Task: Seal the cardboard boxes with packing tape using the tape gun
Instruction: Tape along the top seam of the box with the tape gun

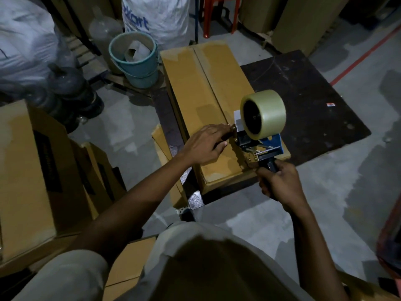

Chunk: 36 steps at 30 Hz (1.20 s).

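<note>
Head view: the right hand (pixel 280 183) clenches round the handle of the blue-and-black tape gun (pixel 260 144), which is poised at the near end of the long brown cardboard box (pixel 195 83), right by its centre seam. The left hand (pixel 206 146) has its fingers curled on the gun's front roller. The danger, I'd say: if that front hold slips, the tape off the clear tape roll (pixel 263 114) could fold on itself or start off the seam, leaving the flaps loose. At the far left, a teal plastic bucket (pixel 143 72) holds a crumpled grey-white roll (pixel 135 52). The box flaps are closed, so its contents are hidden.
</note>
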### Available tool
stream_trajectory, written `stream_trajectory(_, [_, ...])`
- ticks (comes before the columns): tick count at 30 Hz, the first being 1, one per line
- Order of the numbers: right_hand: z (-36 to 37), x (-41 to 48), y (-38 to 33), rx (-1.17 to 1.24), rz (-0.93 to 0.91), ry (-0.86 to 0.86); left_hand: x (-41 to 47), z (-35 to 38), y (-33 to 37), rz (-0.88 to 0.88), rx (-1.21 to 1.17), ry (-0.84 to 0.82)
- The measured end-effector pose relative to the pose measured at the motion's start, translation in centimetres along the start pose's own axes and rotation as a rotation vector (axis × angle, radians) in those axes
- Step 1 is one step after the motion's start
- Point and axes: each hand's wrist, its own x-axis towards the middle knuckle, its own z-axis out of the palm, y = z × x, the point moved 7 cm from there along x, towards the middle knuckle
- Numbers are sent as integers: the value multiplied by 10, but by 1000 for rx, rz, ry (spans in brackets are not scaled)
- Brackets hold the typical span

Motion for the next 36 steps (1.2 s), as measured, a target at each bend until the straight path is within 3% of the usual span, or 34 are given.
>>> stream_trajectory(6, [4,4,12,-70,47,12,1,-2,10,127,193,19])
stream_trajectory(15, [8,11,15,-206,35,16,9,14,0,-4,346,-303])
stream_trajectory(24, [-14,-45,36,-137,116,-1,3,11,0,-35,378,-259])
stream_trajectory(27, [-20,-56,41,-63,138,-10,6,5,4,-10,308,-219])
stream_trajectory(31, [-23,-56,48,-43,130,-8,-14,13,41,19,-28,-314])
stream_trajectory(33, [-23,-55,50,-19,118,5,-25,25,60,34,51,-364])
stream_trajectory(36, [-20,-55,51,17,98,20,-26,35,66,17,274,-293])
